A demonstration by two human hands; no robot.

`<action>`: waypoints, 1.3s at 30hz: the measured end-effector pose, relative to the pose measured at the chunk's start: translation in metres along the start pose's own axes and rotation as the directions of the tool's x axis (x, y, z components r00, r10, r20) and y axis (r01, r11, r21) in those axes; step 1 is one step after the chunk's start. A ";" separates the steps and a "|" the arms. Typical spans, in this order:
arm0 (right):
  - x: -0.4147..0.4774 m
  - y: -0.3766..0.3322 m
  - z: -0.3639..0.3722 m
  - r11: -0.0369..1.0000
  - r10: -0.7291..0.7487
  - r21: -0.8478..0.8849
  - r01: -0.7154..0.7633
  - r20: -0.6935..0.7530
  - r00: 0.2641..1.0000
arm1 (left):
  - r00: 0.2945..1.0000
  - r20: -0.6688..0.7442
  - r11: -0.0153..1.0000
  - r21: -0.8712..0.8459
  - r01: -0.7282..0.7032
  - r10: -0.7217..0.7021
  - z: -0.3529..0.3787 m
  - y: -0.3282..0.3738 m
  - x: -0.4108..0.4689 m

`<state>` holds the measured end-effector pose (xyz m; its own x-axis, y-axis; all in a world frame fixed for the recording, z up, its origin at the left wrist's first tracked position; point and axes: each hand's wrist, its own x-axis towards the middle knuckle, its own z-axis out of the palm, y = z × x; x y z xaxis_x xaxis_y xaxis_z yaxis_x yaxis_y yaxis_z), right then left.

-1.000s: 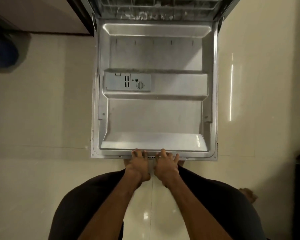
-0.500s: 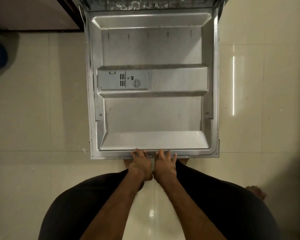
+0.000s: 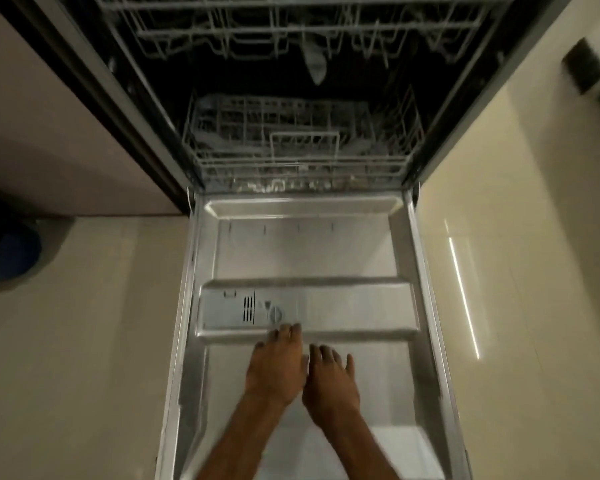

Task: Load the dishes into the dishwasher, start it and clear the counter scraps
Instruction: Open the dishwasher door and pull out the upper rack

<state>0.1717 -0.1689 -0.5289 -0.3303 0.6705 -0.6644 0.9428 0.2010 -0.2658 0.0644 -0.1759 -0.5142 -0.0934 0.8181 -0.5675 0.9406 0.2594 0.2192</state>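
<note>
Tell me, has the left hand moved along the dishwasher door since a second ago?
Yes. The left hand has left the outer edge of the door and moved inward; its fingertips now reach the detergent dispenser.

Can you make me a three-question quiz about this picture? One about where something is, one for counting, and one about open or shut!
1. Where on the shiny steel dishwasher door is the grey rectangular detergent dispenser?
A) left side B) right side C) nearest edge
2. How many bare hands are above the door?
A) none B) one C) two
3. How is the door?
A) shut B) open, folded down C) taken off
Answers: 1 A, it sits at the left end of the raised band. 2 C, the left hand and right hand are side by side. 3 B, the white wire rack inside shows.
</note>
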 end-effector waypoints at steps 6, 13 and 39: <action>0.115 -0.021 -0.144 0.983 -0.181 -0.093 0.155 -0.455 0.872 | 0.895 -0.442 0.998 0.021 -0.053 0.057 -0.126 -0.009 0.117; 0.198 -0.009 -0.253 0.988 -0.141 -0.136 0.072 -0.615 0.776 | 0.805 -0.593 0.997 0.073 0.041 0.010 -0.196 -0.027 0.206; 0.107 0.031 -0.174 0.950 -0.117 -0.313 0.013 -0.317 0.941 | 0.948 -0.317 0.989 -0.149 -0.022 -0.027 -0.128 -0.048 0.106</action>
<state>0.1736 0.0335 -0.4867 -0.4071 0.8340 -0.3725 0.9052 0.4229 -0.0425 -0.0325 -0.0361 -0.4831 -0.2172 0.9313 -0.2924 0.8832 0.3150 0.3474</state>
